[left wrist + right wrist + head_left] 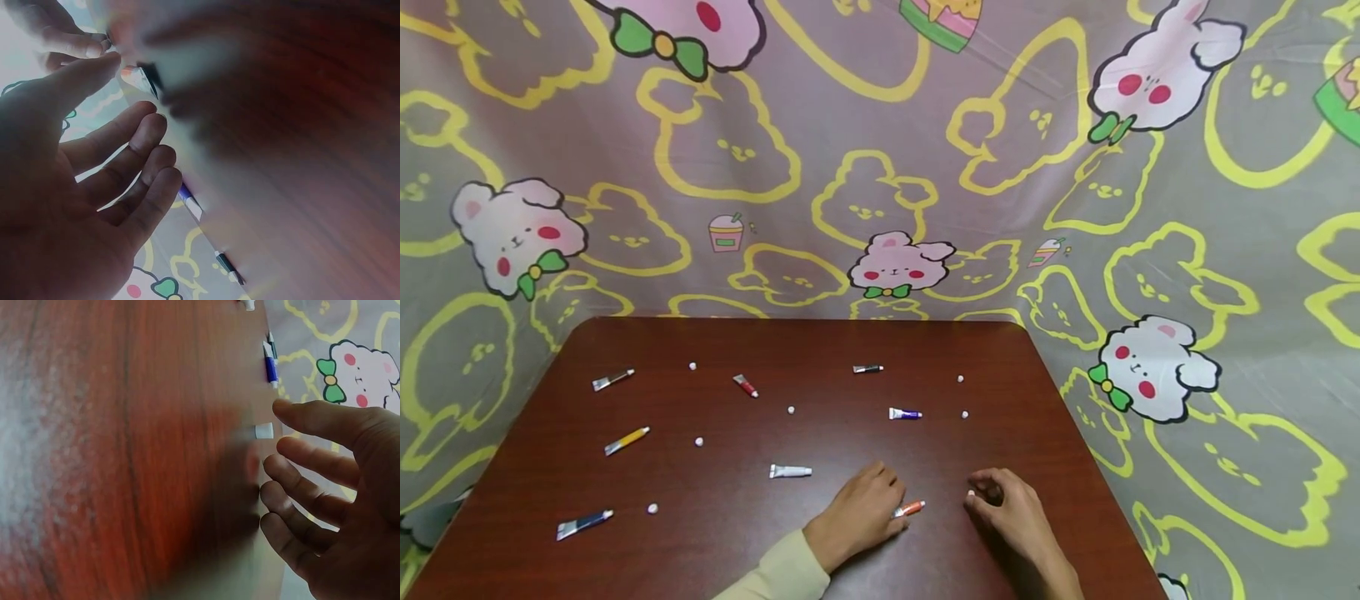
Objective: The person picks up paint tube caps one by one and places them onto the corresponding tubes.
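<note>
Close by my left hand [859, 510], a small orange paint tube [912, 507] lies on the table, between thumb and index finger. In the left wrist view those fingers are spread, with a gap on both sides of the orange tube [137, 79]. My right hand [1021, 515] is low over the table to the right. A small white cap [264, 430] stands on the wood by the right thumb and index fingertips, which are apart in the right wrist view. Left of my left hand lies a white paint tube [791, 472].
On the brown table [850, 333] lie more paint tubes: purple [906, 413], dark green [868, 368], red [746, 386], yellow [627, 440], dark blue [584, 524] and a dark one [613, 380]. Several white caps [965, 414] are scattered among them. A patterned curtain [820, 125] surrounds the table.
</note>
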`<state>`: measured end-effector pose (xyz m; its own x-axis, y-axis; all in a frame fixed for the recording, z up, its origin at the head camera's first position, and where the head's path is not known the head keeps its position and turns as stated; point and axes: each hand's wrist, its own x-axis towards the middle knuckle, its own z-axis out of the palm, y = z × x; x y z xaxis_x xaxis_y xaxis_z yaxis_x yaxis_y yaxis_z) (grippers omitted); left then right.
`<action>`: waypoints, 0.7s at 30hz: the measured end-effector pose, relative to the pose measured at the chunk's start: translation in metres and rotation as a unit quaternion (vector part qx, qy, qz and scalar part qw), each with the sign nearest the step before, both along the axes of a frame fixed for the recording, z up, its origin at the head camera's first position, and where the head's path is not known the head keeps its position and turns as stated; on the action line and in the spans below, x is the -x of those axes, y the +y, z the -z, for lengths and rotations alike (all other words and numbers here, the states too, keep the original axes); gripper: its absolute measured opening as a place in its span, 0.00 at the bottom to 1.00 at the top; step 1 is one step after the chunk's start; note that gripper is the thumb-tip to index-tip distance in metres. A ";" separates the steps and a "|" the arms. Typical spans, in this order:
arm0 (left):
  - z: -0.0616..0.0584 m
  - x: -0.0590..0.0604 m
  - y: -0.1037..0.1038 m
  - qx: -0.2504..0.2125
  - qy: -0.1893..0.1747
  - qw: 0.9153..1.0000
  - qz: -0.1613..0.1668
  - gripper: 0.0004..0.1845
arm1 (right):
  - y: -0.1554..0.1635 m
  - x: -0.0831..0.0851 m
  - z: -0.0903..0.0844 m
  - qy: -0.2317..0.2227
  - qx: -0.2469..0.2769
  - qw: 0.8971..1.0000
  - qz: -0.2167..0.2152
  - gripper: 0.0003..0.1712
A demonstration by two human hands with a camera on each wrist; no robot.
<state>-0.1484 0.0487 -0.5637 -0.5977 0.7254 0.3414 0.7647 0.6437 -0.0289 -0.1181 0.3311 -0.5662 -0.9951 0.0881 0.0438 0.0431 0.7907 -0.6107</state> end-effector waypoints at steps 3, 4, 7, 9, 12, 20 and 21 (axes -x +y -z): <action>0.001 -0.001 0.003 0.002 -0.003 1.000 -0.005 0.19 | 0.001 -0.001 0.000 -0.008 -0.002 1.000 -0.001 0.18; 0.001 -0.001 0.003 0.002 -0.004 1.000 -0.007 0.20 | 0.001 -0.001 -0.001 -0.013 -0.003 1.000 -0.001 0.19; 0.002 -0.002 0.005 0.000 -0.003 1.000 -0.011 0.19 | 0.002 -0.001 -0.001 -0.028 -0.006 1.000 0.001 0.20; 0.002 -0.002 0.006 -0.003 -0.003 1.000 -0.013 0.19 | 0.002 -0.001 0.000 -0.036 -0.008 0.999 0.002 0.20; 0.003 -0.002 0.008 -0.005 -0.009 1.000 -0.016 0.18 | 0.002 -0.001 0.002 -0.042 -0.013 0.999 0.000 0.20; 0.006 -0.002 0.013 0.011 -0.013 0.999 -0.030 0.17 | 0.002 0.001 0.007 -0.020 -0.007 1.000 -0.011 0.17; 0.006 -0.002 0.013 0.012 -0.013 0.999 -0.031 0.16 | 0.002 0.001 0.007 -0.018 -0.005 1.000 -0.011 0.16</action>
<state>-0.1463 0.0618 -0.5696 -0.6492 0.6954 0.3080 0.7248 0.6885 -0.0268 -0.1188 0.3334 -0.5734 -0.9978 0.0652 0.0082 0.0472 0.7982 -0.6005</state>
